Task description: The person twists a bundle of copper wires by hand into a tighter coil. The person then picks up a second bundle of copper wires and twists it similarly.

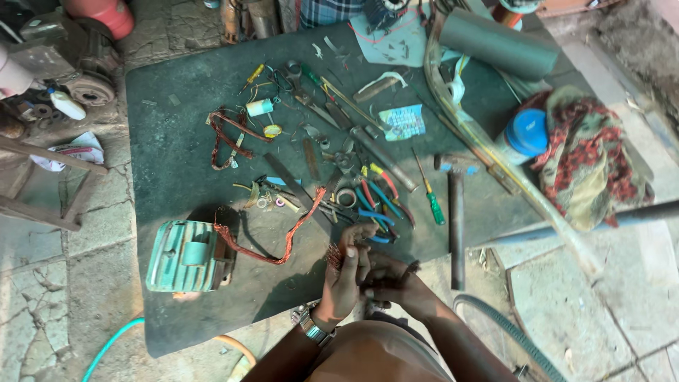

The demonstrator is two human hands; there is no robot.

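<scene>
A repair workshop on cracked paving: scattered pliers (375, 201), screwdrivers (430, 191), a green electric motor (187, 256), copper windings (230, 138)

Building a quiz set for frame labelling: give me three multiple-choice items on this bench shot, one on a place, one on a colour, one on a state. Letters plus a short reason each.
1. Where does the motor housing lie on the dark mat?
A. near corner on the person's left
B. far right corner
C. centre

2. What colour is the handle of the screwdriver beside the hammer?
A. red
B. green
C. black

3. What is the left hand doing?
A. resting flat on the mat
B. gripping a bundle of copper wire
C. holding the hammer

Answers:
1 A, it sits at the mat's near left edge.
2 B, the grip is green.
3 B, copper strands stick out above the closed fingers.
</scene>
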